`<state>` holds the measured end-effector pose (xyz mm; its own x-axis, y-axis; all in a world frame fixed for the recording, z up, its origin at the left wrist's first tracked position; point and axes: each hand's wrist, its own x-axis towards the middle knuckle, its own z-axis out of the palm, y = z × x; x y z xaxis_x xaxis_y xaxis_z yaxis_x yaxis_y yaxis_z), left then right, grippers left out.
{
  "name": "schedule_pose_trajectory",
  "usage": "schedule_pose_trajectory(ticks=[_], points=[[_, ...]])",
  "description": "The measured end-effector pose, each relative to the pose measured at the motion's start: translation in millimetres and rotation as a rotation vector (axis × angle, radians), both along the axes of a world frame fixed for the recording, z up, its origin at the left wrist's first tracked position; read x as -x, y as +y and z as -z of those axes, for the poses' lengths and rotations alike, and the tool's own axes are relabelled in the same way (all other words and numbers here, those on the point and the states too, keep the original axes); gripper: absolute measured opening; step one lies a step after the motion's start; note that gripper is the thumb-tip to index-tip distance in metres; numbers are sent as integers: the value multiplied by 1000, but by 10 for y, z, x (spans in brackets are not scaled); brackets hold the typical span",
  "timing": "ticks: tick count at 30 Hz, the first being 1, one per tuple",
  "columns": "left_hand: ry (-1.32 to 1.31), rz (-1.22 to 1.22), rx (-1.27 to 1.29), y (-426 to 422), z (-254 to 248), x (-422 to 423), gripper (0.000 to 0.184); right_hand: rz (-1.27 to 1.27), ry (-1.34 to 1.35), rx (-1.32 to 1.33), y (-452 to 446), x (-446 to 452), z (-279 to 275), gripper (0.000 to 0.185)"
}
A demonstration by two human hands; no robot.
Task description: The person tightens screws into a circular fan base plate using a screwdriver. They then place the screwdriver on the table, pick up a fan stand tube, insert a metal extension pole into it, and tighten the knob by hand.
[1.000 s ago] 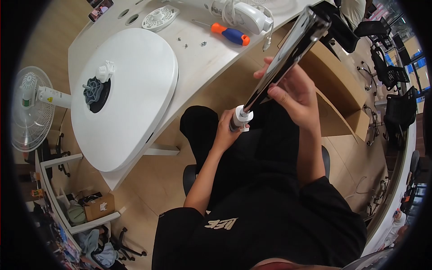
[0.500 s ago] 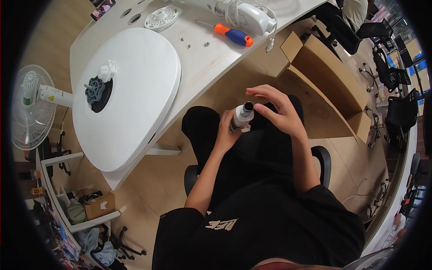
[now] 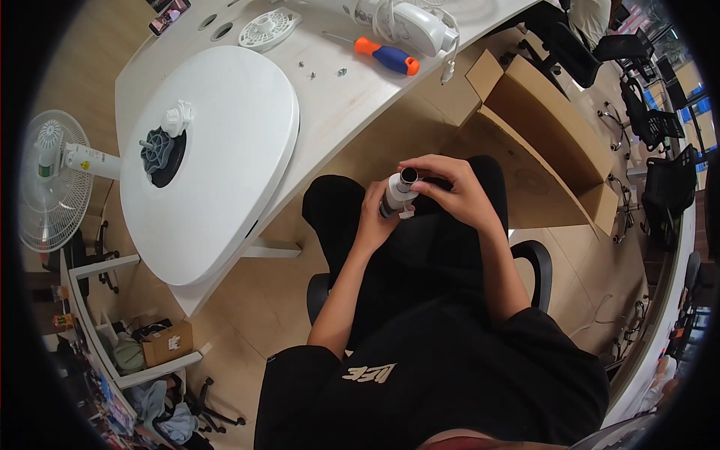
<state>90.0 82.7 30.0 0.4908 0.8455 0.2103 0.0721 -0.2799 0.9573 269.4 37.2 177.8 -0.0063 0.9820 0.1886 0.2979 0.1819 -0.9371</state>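
Observation:
A tube with a white collar [image 3: 403, 187] and a dark, round chrome end is held upright above my lap. My left hand [image 3: 373, 217] is wrapped round the tube below the collar. The thumb and fingers of my right hand [image 3: 452, 189] are closed round the chrome end at the top. To the left, on the table, lies a large white round base [image 3: 217, 165], with a grey knob [image 3: 156, 152] and a white cap [image 3: 176, 118] on it.
On the white table [image 3: 330, 97] are a screwdriver [image 3: 386, 56], several small screws [image 3: 313, 74], a white grille part [image 3: 268, 28] and a white fan part with its cord [image 3: 412, 26]. An open cardboard box [image 3: 551, 127] stands right; a fan [image 3: 56, 180] stands left.
The long chrome tube seen above the collar has dropped down, so only its end shows. My right hand has moved lower and left, and has closed on that end.

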Motion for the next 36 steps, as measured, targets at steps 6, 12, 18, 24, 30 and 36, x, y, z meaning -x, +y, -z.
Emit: schedule_pose_trajectory(ticks=[6, 12, 18, 24, 30, 36], points=[[-12, -23, -22, 1, -31, -5, 64, 76, -43, -56, 7, 100, 3, 31], [20, -27, -36, 12, -46, 5, 63, 103, -47, -75, 5, 135, 8, 32], [8, -32, -32, 10, -38, 3, 61, 114, -25, -52, -13, 171, -17, 31], [52, -15, -56, 40, 34, 27, 59, 146, 26, -85, -20, 202, 54, 38], [20, -52, -69, 10, -64, 14, 60, 346, 39, -77, -338, 220, 331, 30], [-52, -74, -40, -1, -44, 11, 58, 251, 388, 419, -774, 421, 765, 25]])
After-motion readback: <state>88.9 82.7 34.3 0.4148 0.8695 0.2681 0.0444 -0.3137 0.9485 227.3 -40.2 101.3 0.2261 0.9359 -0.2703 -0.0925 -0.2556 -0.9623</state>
